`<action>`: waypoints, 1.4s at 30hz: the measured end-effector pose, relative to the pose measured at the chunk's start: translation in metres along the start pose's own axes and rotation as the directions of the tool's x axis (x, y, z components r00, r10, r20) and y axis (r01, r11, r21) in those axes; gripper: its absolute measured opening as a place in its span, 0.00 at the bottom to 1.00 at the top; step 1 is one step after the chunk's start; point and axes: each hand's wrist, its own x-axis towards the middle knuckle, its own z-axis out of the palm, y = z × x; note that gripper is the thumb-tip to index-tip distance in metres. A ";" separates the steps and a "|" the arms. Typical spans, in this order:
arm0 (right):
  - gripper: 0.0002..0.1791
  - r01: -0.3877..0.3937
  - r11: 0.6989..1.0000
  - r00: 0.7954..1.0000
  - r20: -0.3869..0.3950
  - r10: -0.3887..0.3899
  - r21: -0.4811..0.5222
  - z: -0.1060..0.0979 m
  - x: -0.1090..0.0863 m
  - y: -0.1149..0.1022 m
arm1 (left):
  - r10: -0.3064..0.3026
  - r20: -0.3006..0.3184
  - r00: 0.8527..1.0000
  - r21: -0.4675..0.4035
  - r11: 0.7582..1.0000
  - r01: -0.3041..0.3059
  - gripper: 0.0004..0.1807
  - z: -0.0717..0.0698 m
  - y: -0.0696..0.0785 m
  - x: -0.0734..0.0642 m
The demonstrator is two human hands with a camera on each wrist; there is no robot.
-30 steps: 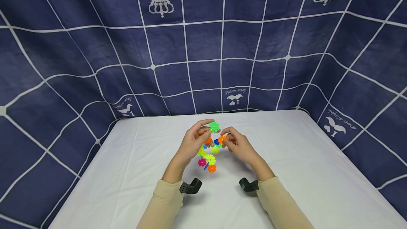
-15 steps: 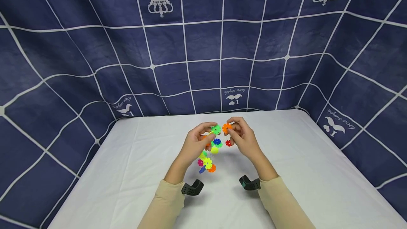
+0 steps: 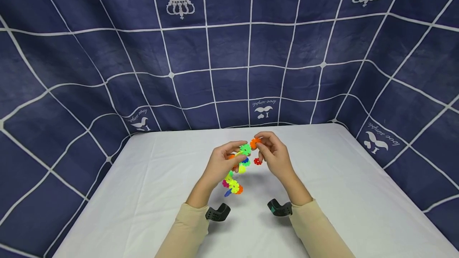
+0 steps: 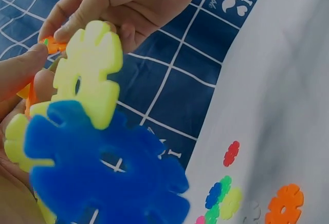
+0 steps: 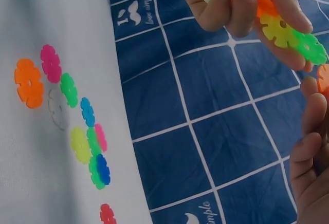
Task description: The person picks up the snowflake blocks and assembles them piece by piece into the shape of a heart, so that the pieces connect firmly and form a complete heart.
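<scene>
My left hand (image 3: 222,161) grips a chain of joined plastic snowflake discs. A green disc (image 3: 245,149) forms its upper end, beside a yellow disc (image 5: 277,30). At the other end, a large blue disc (image 4: 110,165) and a yellow disc (image 4: 92,62) loom close to the left wrist camera. The thumb and fingers of my right hand (image 3: 275,152) pinch a loose orange disc (image 3: 255,143) by its edge. This orange disc sits right at the green disc's rim, tilted to it. The left fingers partly hide the chain's middle.
On the white-clothed table (image 3: 143,194), several loose discs lie below the hands, among them a red disc (image 3: 257,161), an orange disc (image 5: 29,84), a pink disc (image 5: 51,63) and a clear disc (image 5: 55,109). A blue checked curtain (image 3: 229,51) rises behind the table.
My right hand has risen with the orange disc to the green disc, uncovering the red one on the table. The left hand has shifted slightly right and down, the chain's lower end dropping with it.
</scene>
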 end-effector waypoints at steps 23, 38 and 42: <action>0.09 0.138 0.990 0.990 -0.014 -0.139 -0.034 0.009 -0.004 0.012 | -0.010 0.018 1.000 -0.019 1.000 0.010 0.21 -0.001 0.002 -0.002; 0.11 0.250 0.968 0.965 -0.084 -0.249 -0.004 0.017 -0.005 0.014 | -0.008 0.017 1.000 -0.003 1.000 0.008 0.22 -0.002 0.009 -0.005; 0.11 0.253 0.967 0.965 -0.071 -0.253 -0.007 0.017 -0.005 0.013 | 0.001 0.020 1.000 -0.022 1.000 -0.001 0.22 -0.001 0.009 -0.005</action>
